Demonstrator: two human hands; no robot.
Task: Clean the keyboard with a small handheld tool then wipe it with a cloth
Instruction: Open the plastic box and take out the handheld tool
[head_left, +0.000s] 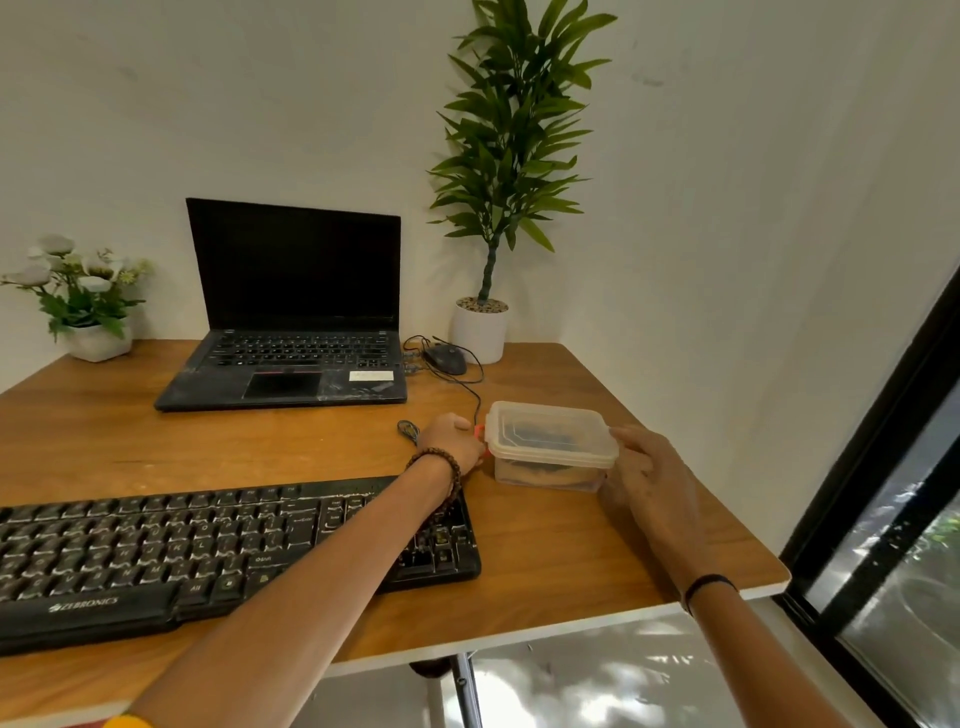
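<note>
A: How far along is the cleaning?

B: Barely begun, I'd judge. The black Zebronics keyboard (223, 551) lies at the lower left of the frame on the wooden desk (545, 561), and its keys look dusty and streaked. No tool and no cloth are out in the open.

A: So what are the hands doing?

B: Both are on the lidded clear plastic container (551, 442), right of centre and just beyond the keyboard's right end. The left hand (451, 440) curls its fingers against the container's left side, at the orange clasp (481, 435). The right hand (641, 462) wraps its fingers around the right corner, thumb along the lid's rim.

A: Is the lid off?

B: No, it sits closed. Something dark shows through the walls; I can't tell what.

A: What's left, then?

B: Everything, apparently: opening the container, cleaning between the keys, then wiping.
</note>
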